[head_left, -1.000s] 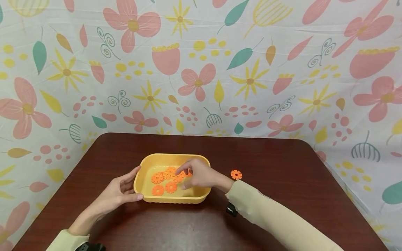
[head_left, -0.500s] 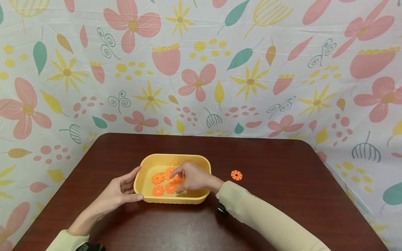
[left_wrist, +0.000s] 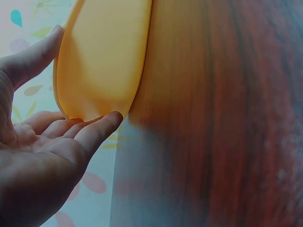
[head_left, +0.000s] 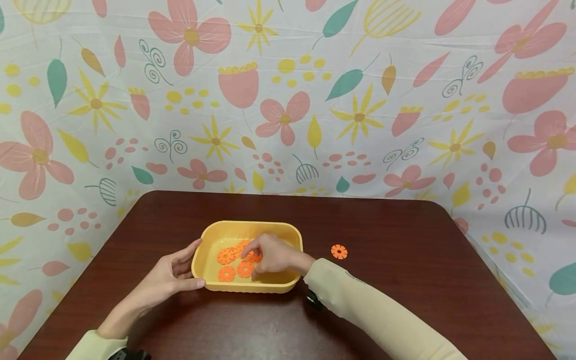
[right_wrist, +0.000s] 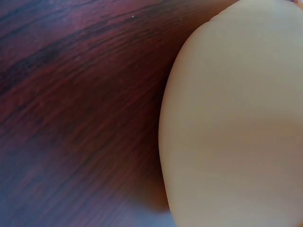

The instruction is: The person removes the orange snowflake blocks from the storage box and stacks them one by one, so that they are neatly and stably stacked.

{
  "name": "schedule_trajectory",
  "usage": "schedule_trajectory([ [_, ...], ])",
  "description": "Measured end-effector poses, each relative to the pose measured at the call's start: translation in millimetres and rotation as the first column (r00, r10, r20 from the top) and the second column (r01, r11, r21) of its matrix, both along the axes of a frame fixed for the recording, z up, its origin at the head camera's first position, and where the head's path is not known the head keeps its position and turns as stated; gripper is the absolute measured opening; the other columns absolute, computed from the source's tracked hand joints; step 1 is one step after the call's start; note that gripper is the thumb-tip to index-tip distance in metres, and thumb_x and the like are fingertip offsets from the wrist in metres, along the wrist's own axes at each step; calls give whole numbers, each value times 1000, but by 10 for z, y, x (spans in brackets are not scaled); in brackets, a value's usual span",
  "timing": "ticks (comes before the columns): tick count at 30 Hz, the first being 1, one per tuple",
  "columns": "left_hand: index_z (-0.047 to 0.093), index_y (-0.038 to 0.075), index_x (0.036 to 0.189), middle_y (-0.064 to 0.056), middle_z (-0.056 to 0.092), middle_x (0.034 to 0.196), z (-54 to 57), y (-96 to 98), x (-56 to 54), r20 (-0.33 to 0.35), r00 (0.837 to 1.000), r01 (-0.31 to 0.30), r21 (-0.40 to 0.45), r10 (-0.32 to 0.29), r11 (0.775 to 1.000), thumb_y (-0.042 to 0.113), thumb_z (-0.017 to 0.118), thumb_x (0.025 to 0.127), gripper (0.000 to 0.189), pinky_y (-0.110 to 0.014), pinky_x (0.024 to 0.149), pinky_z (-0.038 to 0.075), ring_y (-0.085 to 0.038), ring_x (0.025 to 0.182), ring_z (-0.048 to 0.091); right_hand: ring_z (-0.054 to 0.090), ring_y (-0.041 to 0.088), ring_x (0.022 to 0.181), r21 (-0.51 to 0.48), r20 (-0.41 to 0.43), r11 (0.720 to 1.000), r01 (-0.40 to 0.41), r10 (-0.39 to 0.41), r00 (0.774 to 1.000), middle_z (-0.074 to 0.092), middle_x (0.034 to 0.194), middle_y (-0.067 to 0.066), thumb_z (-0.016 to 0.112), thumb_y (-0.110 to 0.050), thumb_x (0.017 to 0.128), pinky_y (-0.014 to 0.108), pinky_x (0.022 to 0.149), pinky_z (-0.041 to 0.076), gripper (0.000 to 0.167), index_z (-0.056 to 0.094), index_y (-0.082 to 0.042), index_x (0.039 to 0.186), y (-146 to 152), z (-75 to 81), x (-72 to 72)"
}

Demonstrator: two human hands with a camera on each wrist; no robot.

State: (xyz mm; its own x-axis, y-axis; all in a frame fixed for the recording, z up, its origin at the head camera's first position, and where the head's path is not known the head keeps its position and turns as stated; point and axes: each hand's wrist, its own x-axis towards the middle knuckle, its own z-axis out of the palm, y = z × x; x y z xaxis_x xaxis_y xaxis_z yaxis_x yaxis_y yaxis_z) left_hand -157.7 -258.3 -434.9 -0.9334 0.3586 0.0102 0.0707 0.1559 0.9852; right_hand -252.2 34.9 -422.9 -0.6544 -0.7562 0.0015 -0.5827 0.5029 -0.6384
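Observation:
A yellow plastic basin (head_left: 245, 287) stands on the dark wood table, with several orange notched flower-shaped discs (head_left: 226, 273) lying on its floor. My left hand (head_left: 164, 277) grips the basin's left end, thumb by the near corner and fingers by the far one. In the left wrist view, this hand (left_wrist: 52, 142) spans the basin's end (left_wrist: 106, 56). Inside the basin, my right hand (head_left: 275, 255) reaches down among the discs, thumb and forefinger apart and partly covering some. Whether its hidden fingers touch a disc cannot be seen. Only the basin's outer wall (right_wrist: 232, 123) and table show in the right wrist view.
One more orange disc (head_left: 339, 251) lies alone on the table (head_left: 382, 290), right of the basin. Behind the table hangs a white cloth (head_left: 288, 75) printed with flowers and leaves.
My right hand has shifted left and slightly down inside the basin, over the discs in the middle. The left hand, the basin and the lone disc have stayed in place.

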Motion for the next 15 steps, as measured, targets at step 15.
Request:
schedule_trajectory([
  [15,20,0,167,-24,23,169,9,0,-3,1,1000,2,1,-2,1000,4,85,88,102,-32,96,55,-46,145,40,46,8,69,43,-10,999,27,-26,1000,66,79,10,97,-2,71,22,66,40,40,83,-9,108,-43,-9,5],
])
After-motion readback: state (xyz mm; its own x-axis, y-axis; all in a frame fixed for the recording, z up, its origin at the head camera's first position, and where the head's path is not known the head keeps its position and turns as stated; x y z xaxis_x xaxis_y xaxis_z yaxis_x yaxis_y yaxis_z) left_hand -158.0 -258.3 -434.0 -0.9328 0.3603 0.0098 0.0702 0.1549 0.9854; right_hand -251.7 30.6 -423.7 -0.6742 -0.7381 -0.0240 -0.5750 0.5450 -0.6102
